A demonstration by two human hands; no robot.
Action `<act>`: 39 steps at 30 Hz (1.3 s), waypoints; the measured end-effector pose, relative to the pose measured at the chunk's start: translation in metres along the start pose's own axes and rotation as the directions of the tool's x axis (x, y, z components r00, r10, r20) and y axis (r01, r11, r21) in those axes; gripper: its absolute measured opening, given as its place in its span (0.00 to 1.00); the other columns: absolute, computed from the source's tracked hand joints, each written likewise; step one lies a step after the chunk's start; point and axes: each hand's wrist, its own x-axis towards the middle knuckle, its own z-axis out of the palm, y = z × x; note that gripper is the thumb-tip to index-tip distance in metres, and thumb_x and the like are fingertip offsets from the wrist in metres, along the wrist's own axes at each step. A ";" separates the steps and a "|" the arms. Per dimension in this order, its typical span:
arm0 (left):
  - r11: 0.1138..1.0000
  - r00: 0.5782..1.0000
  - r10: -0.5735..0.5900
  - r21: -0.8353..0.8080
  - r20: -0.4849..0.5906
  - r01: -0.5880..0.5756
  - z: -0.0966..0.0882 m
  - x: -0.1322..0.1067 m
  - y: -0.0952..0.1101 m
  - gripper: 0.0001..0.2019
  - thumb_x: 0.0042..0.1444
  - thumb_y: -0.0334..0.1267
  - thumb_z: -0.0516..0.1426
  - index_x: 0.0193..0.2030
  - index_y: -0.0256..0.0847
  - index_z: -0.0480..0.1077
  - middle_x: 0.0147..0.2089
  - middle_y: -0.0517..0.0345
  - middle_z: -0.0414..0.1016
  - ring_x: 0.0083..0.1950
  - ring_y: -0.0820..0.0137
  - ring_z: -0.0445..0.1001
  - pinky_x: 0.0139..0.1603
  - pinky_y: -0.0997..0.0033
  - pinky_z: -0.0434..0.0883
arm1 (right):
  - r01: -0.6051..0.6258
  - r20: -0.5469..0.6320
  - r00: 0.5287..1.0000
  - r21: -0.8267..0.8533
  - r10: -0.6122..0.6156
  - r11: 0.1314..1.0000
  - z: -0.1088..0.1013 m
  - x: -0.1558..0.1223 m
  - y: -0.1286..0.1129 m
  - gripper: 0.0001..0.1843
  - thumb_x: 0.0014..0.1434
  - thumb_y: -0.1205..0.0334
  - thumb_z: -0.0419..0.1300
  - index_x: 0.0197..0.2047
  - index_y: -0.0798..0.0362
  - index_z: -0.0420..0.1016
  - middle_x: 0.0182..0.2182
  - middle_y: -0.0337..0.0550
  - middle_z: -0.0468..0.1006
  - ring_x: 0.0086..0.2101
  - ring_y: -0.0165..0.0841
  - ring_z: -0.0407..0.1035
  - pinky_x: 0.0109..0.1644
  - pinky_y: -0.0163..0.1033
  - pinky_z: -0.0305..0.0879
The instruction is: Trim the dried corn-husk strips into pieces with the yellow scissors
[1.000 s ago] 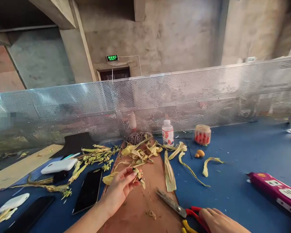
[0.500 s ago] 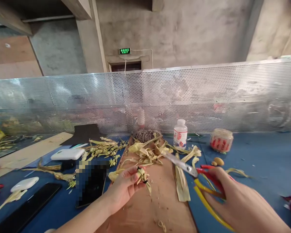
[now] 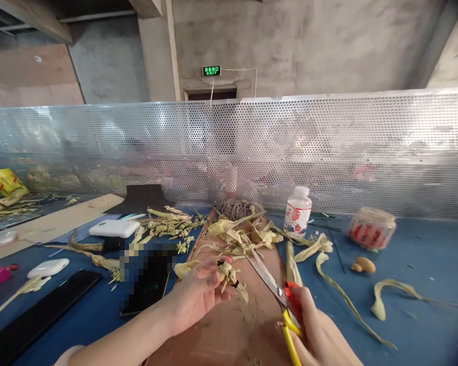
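Note:
My left hand pinches a small bundle of dried husk, tied with black bands at two places, its loose ends pointing down to the right. In my right hand is a pair of scissors with red and yellow handles. The blades are parted a little and point up and left, just right of the bundle and apart from it. Under both hands lies a brown board. Dried husk strips are heaped at its far end, in front of a tangle of thin wire or cord.
A white bottle and a clear jar with red print stand at the back right. Loose husk strips lie on the blue table. To the left are a dark phone, a white case and a long black object. A perforated metal screen closes off the back.
My right hand has brought the scissors left, nearer to the husk bundle, and the blades have parted slightly. My left hand keeps its grip nearly in place. The view has turned a little.

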 end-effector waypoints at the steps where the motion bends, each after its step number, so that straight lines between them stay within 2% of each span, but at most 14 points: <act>1: 1.000 1.000 -0.001 0.003 -0.009 0.001 0.000 0.000 0.000 0.17 0.41 0.34 0.68 0.41 0.42 0.76 0.32 0.60 0.72 0.33 0.75 0.72 0.36 0.73 0.69 | -0.036 0.001 0.999 0.020 0.036 0.999 0.000 -0.002 0.001 0.15 0.58 0.58 0.48 0.48 0.49 0.52 0.20 0.30 0.67 0.17 0.29 0.62 0.21 0.32 0.59; 4: 1.000 0.999 -0.010 0.016 -0.033 0.010 0.002 -0.001 0.000 0.16 0.40 0.34 0.69 0.39 0.43 0.76 0.33 0.59 0.72 0.33 0.75 0.71 0.35 0.75 0.68 | -0.221 -0.031 0.974 0.067 0.223 0.973 0.000 -0.003 0.005 0.12 0.60 0.54 0.47 0.46 0.48 0.54 0.22 0.32 0.68 0.21 0.29 0.63 0.25 0.33 0.62; 6: 0.999 0.999 -0.016 0.028 -0.043 0.017 0.003 -0.002 0.000 0.16 0.40 0.34 0.69 0.38 0.43 0.75 0.33 0.59 0.71 0.33 0.74 0.71 0.35 0.74 0.68 | -0.284 -0.019 0.958 0.089 0.287 0.955 -0.001 -0.002 0.009 0.11 0.60 0.53 0.47 0.43 0.48 0.54 0.23 0.33 0.68 0.22 0.29 0.62 0.26 0.33 0.62; 10: 0.998 0.998 -0.014 0.065 -0.058 0.018 0.004 -0.002 0.000 0.13 0.42 0.36 0.67 0.36 0.42 0.75 0.37 0.58 0.71 0.32 0.76 0.68 0.34 0.75 0.66 | -0.274 -0.015 0.960 0.135 0.279 0.952 -0.005 0.000 0.019 0.11 0.58 0.53 0.51 0.41 0.48 0.56 0.24 0.32 0.66 0.23 0.28 0.60 0.25 0.32 0.61; 15: 0.995 0.998 -0.012 0.097 -0.066 0.018 0.008 -0.002 0.000 0.13 0.41 0.39 0.68 0.34 0.38 0.74 0.42 0.55 0.70 0.30 0.79 0.64 0.27 0.79 0.60 | -0.255 -0.023 0.964 0.222 0.266 0.941 -0.008 0.003 0.017 0.10 0.58 0.54 0.52 0.41 0.48 0.58 0.25 0.33 0.65 0.23 0.28 0.60 0.26 0.31 0.62; 18: 0.994 0.998 -0.038 0.096 -0.059 0.043 0.009 -0.003 0.000 0.15 0.41 0.42 0.68 0.34 0.38 0.73 0.38 0.56 0.69 0.29 0.79 0.63 0.25 0.79 0.57 | -0.231 -0.014 0.970 0.240 0.241 0.943 -0.007 0.002 0.016 0.12 0.57 0.56 0.53 0.43 0.49 0.59 0.26 0.34 0.66 0.24 0.27 0.61 0.27 0.31 0.62; 22: 0.989 0.995 -0.073 0.125 -0.062 0.080 0.008 -0.005 -0.002 0.22 0.38 0.48 0.68 0.36 0.36 0.73 0.30 0.61 0.63 0.25 0.81 0.56 0.23 0.79 0.53 | -0.207 -0.003 0.977 0.256 0.215 0.944 -0.006 0.001 0.016 0.15 0.55 0.55 0.55 0.44 0.50 0.60 0.25 0.33 0.66 0.24 0.27 0.60 0.26 0.30 0.61; 25: 0.970 0.985 -0.069 0.219 -0.156 0.102 0.008 -0.006 -0.004 0.23 0.38 0.52 0.66 0.34 0.35 0.73 0.27 0.63 0.60 0.24 0.80 0.53 0.23 0.78 0.51 | -0.219 0.030 0.975 0.267 0.219 0.938 -0.006 0.002 0.015 0.13 0.57 0.55 0.53 0.44 0.50 0.60 0.26 0.34 0.67 0.25 0.28 0.61 0.28 0.31 0.62; 28: 0.942 0.945 -0.029 0.306 -0.327 0.135 0.009 -0.004 -0.005 0.19 0.45 0.52 0.63 0.31 0.35 0.73 0.26 0.63 0.60 0.23 0.80 0.51 0.22 0.79 0.49 | -0.245 0.040 0.969 0.277 0.244 0.929 -0.007 0.004 0.013 0.12 0.58 0.55 0.52 0.43 0.50 0.60 0.27 0.35 0.67 0.26 0.28 0.62 0.30 0.31 0.63; 30: 0.936 0.922 -0.013 0.319 -0.387 0.147 0.010 -0.003 -0.006 0.19 0.47 0.52 0.61 0.30 0.35 0.73 0.27 0.62 0.62 0.23 0.81 0.51 0.22 0.79 0.49 | -0.264 0.027 0.963 0.290 0.268 0.920 -0.007 0.005 0.012 0.12 0.58 0.55 0.52 0.44 0.50 0.59 0.29 0.37 0.68 0.27 0.29 0.63 0.31 0.32 0.64; 34: 0.947 0.934 -0.022 0.292 -0.357 0.134 0.009 -0.002 -0.008 0.18 0.47 0.51 0.62 0.29 0.34 0.73 0.29 0.59 0.66 0.24 0.81 0.54 0.22 0.79 0.52 | -0.280 0.006 0.956 0.309 0.292 0.909 -0.008 0.006 0.008 0.13 0.59 0.52 0.51 0.44 0.50 0.57 0.29 0.38 0.68 0.28 0.30 0.63 0.32 0.34 0.64; 39: 0.951 0.950 -0.025 0.286 -0.312 0.119 0.010 -0.003 -0.011 0.15 0.48 0.47 0.63 0.32 0.34 0.75 0.27 0.59 0.67 0.26 0.78 0.60 0.28 0.77 0.60 | -0.361 -0.007 0.929 0.208 0.371 0.909 -0.008 0.004 -0.001 0.15 0.59 0.48 0.47 0.45 0.48 0.56 0.28 0.36 0.68 0.27 0.31 0.63 0.32 0.37 0.63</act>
